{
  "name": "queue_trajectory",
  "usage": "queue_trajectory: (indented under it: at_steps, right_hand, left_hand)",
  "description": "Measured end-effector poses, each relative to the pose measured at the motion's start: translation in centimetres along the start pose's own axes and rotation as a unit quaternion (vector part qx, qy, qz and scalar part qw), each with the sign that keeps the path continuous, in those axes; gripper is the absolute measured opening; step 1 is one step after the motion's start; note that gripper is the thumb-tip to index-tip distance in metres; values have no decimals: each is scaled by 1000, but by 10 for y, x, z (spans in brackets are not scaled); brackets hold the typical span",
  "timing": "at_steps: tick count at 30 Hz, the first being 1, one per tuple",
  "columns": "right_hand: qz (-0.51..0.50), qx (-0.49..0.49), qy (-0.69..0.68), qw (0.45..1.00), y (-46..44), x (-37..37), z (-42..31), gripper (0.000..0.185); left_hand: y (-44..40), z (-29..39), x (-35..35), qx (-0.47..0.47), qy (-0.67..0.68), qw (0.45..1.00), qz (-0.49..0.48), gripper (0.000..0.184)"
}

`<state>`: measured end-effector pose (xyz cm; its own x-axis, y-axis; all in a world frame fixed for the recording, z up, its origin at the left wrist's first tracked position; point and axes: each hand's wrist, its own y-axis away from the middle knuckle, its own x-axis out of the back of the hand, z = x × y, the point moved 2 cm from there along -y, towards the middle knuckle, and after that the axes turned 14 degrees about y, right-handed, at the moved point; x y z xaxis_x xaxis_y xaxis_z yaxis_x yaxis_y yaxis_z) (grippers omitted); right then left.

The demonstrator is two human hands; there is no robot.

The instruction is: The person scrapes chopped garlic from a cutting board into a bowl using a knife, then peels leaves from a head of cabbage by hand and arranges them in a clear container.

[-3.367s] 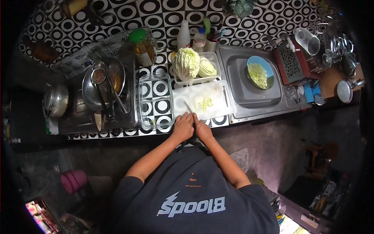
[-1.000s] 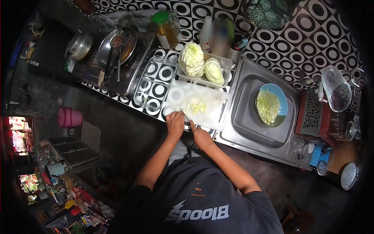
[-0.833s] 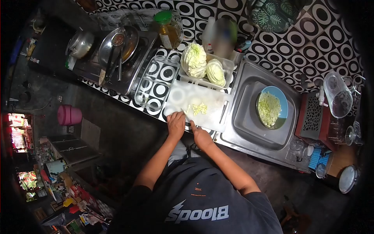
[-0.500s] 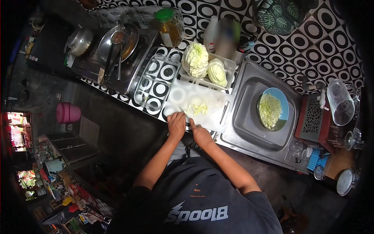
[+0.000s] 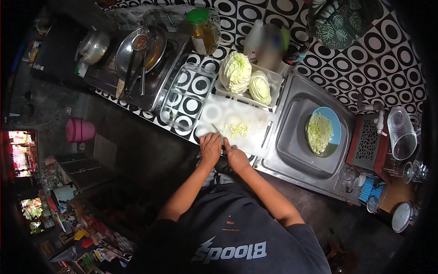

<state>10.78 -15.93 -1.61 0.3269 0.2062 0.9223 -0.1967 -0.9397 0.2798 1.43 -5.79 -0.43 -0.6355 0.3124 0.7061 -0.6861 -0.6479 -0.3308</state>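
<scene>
Chopped cabbage (image 5: 238, 130) looks light, soft; best scooped from beneath. Right hand (image 5: 237, 158) grips the knife (image 5: 219, 132); left hand (image 5: 211, 147) curls, hold unclear.

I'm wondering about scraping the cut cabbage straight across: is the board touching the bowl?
Apart. The head view shows a bare stretch of sink between the board and the bowl.

You have a single view, worn on your head, facing forward and steeply down. It looks over your dark shirt (image 5: 237, 219) at the bottom edge to the tabletop (image 5: 185, 134), which slants down rightward. Your left hand (image 5: 211, 148) and right hand (image 5: 237, 159) appear small, near the middle; the very wide lens darkens towards your corners and takes in the floor (image 5: 146, 155).
</scene>
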Motion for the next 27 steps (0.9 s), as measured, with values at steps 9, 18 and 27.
queue_trajectory:
  at_steps: [9, 18, 27]
  right_hand:
    - [0, -52, -8, 999, -15, -10, -15, 66]
    - [14, -117, -51, 992, 4, 4, -26, 75]
    - [81, -217, -126, 964, 27, 4, -50, 74]
  left_hand:
    - [-8, -12, 8, -38, 30, 998, -42, 11]
    - [-29, -33, 25, -98, 66, 987, -110, 13]
    - [-56, -55, 28, -97, 73, 976, -181, 20]
